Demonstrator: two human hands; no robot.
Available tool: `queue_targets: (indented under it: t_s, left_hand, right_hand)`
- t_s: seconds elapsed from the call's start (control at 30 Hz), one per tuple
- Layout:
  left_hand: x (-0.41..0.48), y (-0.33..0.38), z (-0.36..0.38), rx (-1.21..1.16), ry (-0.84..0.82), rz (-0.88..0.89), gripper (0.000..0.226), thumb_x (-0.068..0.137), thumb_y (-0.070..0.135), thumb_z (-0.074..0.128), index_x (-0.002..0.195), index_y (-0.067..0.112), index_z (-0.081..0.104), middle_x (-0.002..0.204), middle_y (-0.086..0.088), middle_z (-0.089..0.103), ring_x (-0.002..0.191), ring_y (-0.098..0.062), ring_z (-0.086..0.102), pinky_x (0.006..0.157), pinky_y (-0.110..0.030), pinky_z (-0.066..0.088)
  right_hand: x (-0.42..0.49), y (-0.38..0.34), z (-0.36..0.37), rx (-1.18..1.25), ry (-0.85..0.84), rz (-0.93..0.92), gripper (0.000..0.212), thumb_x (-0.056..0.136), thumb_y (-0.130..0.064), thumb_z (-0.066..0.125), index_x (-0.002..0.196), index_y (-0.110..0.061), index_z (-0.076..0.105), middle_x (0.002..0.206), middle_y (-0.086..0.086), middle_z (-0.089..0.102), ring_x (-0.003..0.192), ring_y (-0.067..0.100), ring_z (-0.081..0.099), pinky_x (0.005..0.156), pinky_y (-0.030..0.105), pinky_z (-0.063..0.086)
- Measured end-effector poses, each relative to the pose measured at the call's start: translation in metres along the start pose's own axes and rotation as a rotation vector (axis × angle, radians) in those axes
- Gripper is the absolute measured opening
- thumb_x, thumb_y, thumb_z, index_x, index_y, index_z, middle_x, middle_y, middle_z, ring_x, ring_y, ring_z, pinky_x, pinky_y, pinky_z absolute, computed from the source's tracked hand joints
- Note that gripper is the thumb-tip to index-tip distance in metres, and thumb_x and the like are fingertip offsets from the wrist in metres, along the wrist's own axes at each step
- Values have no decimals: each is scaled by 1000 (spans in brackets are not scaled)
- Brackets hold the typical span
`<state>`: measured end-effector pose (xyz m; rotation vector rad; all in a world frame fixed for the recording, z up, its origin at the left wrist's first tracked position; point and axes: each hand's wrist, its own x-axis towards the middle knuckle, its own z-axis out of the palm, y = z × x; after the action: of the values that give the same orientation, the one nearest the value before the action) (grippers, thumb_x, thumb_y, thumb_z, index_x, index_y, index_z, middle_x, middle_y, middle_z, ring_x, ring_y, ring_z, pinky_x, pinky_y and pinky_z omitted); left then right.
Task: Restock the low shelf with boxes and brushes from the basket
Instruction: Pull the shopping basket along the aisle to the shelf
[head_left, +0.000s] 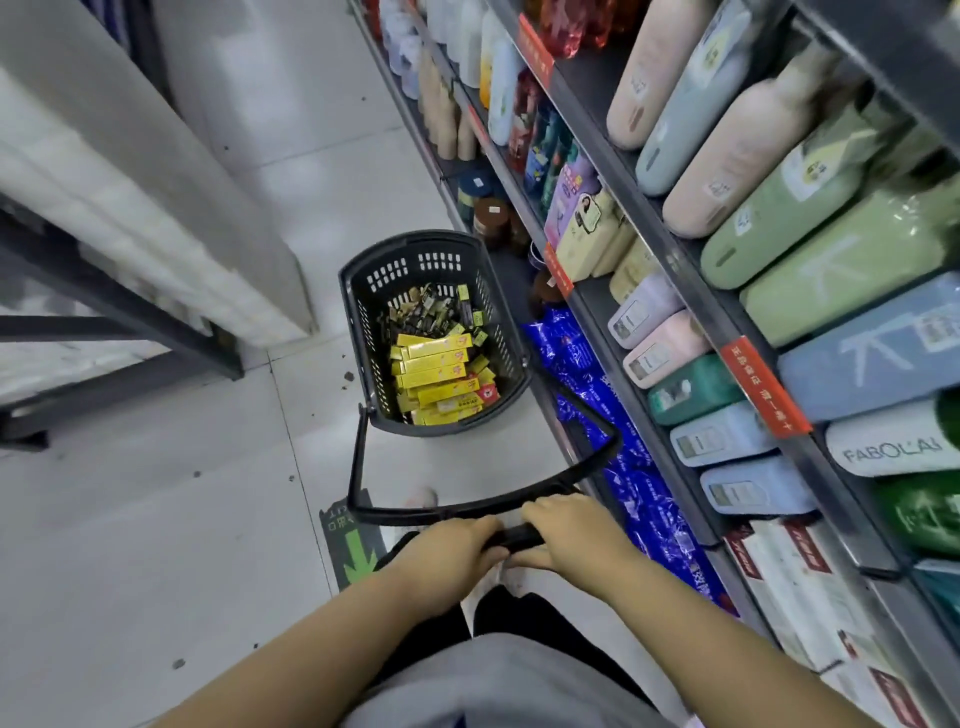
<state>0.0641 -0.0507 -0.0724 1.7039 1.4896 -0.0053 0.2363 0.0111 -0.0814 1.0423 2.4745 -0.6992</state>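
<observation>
A dark plastic basket (363, 312) stands on the tiled floor ahead of me, beside the shelving on the right. Inside lie several yellow boxes (439, 371) at the near end and a heap of dark packaged brushes (426, 309) at the far end. Its long black handle (358, 462) reaches back to me. My left hand (447, 558) and my right hand (569, 530) both grip the handle's bar, side by side. The low shelf (576, 441) runs along the floor on the right, holding blue packets (639, 488).
Tall shelving on the right carries pastel refill pouches (753, 171), bottles and red price tags (763, 384). White cartons (800, 587) sit lower, near me. A grey shelf unit (156, 208) closes the aisle's left side. A green arrow sticker (356, 545) marks the floor by my feet.
</observation>
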Motion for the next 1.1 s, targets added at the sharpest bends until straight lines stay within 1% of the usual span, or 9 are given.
queue_targets:
  t_s: [0.07, 0.1, 0.23, 0.33, 0.43, 0.7, 0.83, 0.93, 1.1]
  left_hand:
    - [0, 2, 2, 71, -19, -27, 30, 98, 37, 40, 113, 13, 51, 113, -9, 62, 104, -28, 55, 80, -35, 39]
    - [0, 3, 2, 85, -4, -21, 30, 98, 38, 39, 111, 12, 50, 112, -10, 62, 104, -29, 55, 79, -36, 38]
    - [2, 1, -6, 73, 77, 5, 30, 99, 38, 37, 108, 12, 49, 109, -10, 63, 100, -29, 55, 77, -36, 36]
    - [7, -2, -19, 59, 116, 22, 29, 99, 39, 36, 105, 14, 48, 105, -9, 64, 96, -28, 56, 73, -35, 35]
    - [17, -8, -32, 47, 151, 39, 29, 99, 40, 35, 108, 15, 48, 104, -8, 64, 94, -28, 56, 73, -35, 34]
    - [73, -44, -91, 11, 214, 47, 31, 98, 41, 34, 104, 14, 49, 102, -8, 64, 94, -29, 56, 74, -36, 37]
    - [118, -72, -137, 19, 202, -5, 32, 98, 42, 33, 104, 15, 48, 106, -8, 64, 99, -30, 56, 82, -39, 42]
    - [148, -93, -177, 38, 150, -49, 33, 98, 42, 34, 106, 13, 47, 112, -10, 62, 104, -31, 54, 84, -39, 42]
    - [194, -133, -249, 83, 108, -58, 33, 100, 38, 34, 109, 9, 47, 110, -13, 62, 102, -31, 53, 77, -36, 33]
  right_hand:
    - [-3, 10, -5, 26, -22, -32, 54, 80, -70, 47, 93, -17, 51, 98, 3, 62, 94, 24, 57, 67, 34, 33]
    - [-2, 14, -6, 28, -26, -59, 53, 81, -70, 45, 92, -19, 50, 97, 2, 62, 92, 24, 57, 66, 34, 33]
    - [7, 21, -17, -38, 11, -157, 51, 85, -68, 39, 92, -18, 50, 96, 3, 63, 92, 26, 57, 68, 35, 30]
    - [20, 25, -30, -101, 54, -230, 51, 87, -67, 36, 93, -18, 50, 94, 4, 64, 89, 28, 59, 67, 36, 34]
    - [37, 32, -45, -151, 74, -272, 52, 88, -66, 35, 95, -17, 51, 96, 5, 66, 90, 30, 61, 65, 36, 34]
    - [120, 51, -94, -203, 34, -267, 53, 87, -66, 38, 95, -15, 52, 97, 7, 67, 91, 30, 60, 65, 37, 37]
    - [181, 66, -127, -218, 29, -235, 53, 86, -67, 39, 95, -17, 52, 96, 4, 66, 92, 27, 60, 64, 34, 34]
    - [227, 67, -151, -181, -7, -198, 51, 85, -64, 44, 95, -15, 54, 98, 5, 65, 94, 27, 59, 71, 36, 37]
    - [305, 61, -193, -170, -24, -99, 50, 84, -63, 46, 99, -17, 56, 102, 4, 63, 103, 26, 56, 81, 36, 32]
